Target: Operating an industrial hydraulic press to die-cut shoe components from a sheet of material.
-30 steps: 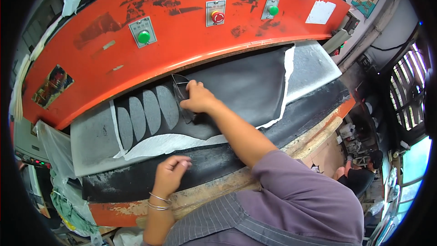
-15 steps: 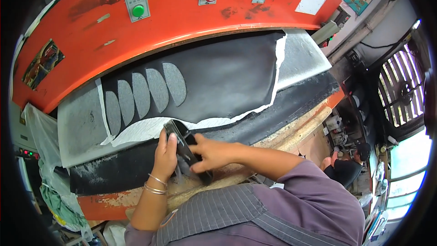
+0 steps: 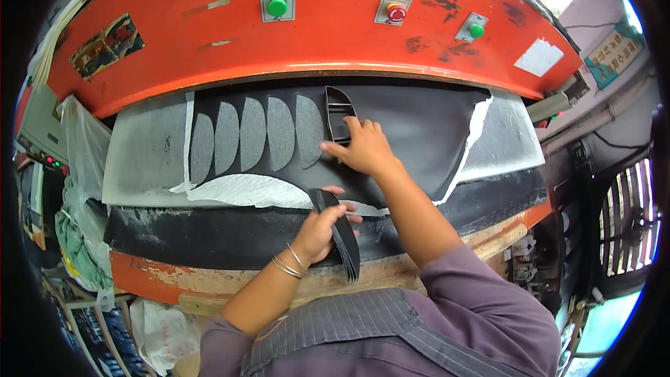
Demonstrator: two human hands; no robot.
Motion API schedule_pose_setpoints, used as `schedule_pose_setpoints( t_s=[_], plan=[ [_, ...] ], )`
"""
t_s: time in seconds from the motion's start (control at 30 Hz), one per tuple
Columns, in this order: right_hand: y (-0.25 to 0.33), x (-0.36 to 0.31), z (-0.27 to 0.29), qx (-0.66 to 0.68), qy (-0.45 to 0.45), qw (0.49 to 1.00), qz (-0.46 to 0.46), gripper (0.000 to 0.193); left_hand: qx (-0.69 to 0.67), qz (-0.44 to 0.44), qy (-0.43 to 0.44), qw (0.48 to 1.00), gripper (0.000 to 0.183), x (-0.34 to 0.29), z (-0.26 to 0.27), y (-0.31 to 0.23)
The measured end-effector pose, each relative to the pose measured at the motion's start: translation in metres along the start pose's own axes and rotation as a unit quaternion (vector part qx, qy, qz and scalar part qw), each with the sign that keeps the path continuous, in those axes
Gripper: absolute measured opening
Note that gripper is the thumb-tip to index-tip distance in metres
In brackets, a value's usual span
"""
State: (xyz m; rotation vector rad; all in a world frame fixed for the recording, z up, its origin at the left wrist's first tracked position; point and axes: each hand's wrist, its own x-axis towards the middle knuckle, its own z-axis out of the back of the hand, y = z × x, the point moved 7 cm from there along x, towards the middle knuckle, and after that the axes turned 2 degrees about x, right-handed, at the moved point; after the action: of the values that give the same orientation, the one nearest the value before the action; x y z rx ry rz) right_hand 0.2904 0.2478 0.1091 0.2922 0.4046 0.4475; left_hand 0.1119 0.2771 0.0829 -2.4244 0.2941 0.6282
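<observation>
My left hand (image 3: 322, 230) is closed around a stack of thin, curved black pieces (image 3: 345, 241), its layered edges fanning out at the near end. Ahead of it, a half-oval metal cutting die (image 3: 340, 108) with cross bars lies on a black sheet (image 3: 412, 132) of leather-like material. My right hand (image 3: 366, 146) holds the near end of the die, thumb at its left edge and fingers over its right side. Left of the die, several half-oval cutouts (image 3: 281, 132) in the sheet show grey beneath.
Across the back runs an orange press beam (image 3: 314, 42) with green buttons and a red one (image 3: 396, 12). A torn white edge (image 3: 258, 192) borders the sheet, on a grey board (image 3: 143, 153). Clear plastic (image 3: 84, 139) hangs at the left. A worn wooden rail (image 3: 481, 244) runs along the front.
The die has gone from between my hands to the sheet, right of the last cutout, with my right hand reaching forward. The stack now shows in my left hand. The view has shifted left.
</observation>
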Motion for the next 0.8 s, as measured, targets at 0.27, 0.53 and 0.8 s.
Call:
schedule_pose_setpoints(
  t_s=[0.27, 0.53, 0.8],
  plan=[
    [-0.019, -0.017, -0.009, 0.030, -0.161, 0.961, 0.225, 0.086, 0.142, 0.089, 0.095, 0.981, 0.048, -0.001, 0.005, 0.026],
    [-0.014, -0.014, -0.004, 0.009, -0.145, 0.963, 0.226, 0.083, 0.100, 0.113, 0.064, 0.987, 0.023, 0.000, 0.011, 0.032],
    [-0.045, 0.009, 0.047, 0.253, -0.181, 0.916, 0.253, 0.090, 0.178, -0.118, -0.078, 0.974, 0.018, 0.019, 0.021, -0.063]
  ],
)
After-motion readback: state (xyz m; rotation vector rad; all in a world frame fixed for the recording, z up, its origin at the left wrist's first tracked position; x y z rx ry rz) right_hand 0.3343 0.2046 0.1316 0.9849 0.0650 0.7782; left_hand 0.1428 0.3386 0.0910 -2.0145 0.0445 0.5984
